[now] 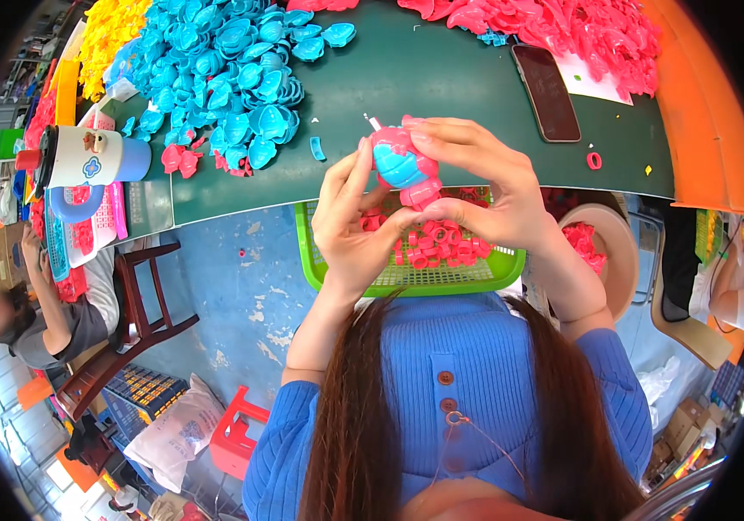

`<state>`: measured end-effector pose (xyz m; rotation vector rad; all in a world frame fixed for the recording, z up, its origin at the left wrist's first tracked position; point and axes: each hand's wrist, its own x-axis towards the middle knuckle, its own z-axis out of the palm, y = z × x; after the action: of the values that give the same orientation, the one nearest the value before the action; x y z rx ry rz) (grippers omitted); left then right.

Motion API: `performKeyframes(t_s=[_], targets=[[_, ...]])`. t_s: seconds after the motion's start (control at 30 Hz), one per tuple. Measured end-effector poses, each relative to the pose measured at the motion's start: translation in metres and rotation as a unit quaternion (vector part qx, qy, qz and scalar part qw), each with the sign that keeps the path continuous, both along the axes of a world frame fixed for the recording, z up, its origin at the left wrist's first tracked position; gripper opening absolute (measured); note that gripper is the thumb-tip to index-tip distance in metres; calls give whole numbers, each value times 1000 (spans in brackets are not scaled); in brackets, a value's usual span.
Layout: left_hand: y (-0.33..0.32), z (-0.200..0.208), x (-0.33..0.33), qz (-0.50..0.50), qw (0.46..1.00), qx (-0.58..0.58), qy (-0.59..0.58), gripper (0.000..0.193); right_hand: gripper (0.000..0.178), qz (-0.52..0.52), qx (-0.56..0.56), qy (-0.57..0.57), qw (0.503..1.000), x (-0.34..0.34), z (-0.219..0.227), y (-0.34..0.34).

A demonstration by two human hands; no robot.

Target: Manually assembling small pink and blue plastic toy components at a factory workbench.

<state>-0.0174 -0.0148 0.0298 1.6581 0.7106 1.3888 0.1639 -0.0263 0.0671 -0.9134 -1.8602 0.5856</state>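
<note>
Right now, held piece: a small pink and blue toy [402, 165], above the green basket [411, 276], pinched between both hands.
Left hand [350, 227]: fingers grasping the toy's left side.
Right hand [476, 178]: fingers clenched over its top and bottom.
Risk: uneven squeezing could probably pop the shells apart.
Fall path: a dropped part might miss the basket, land on the floor below it.

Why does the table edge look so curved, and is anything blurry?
Head view: the fisheye lens bends the green table edge and darkens the corners; the hands, left hand and right hand, and the pink-and-blue toy look sharp in even, bright light; the rim looks softer.
</note>
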Motion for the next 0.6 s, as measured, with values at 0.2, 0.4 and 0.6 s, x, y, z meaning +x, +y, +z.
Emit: performKeyframes(t_s=[0.2, 0.4, 0.6], targets=[[-3, 4, 5, -20, 998, -55, -37, 75, 55, -6, -42, 89, 995, -2, -6, 0], [5, 0, 1, -62, 997, -35, -18, 74, 64, 5, -14, -23, 1000, 9, 2, 5], [4, 3, 1, -48, 998, -19, 22, 70, 65, 11, 4, -40, 999, 14, 1, 4]])
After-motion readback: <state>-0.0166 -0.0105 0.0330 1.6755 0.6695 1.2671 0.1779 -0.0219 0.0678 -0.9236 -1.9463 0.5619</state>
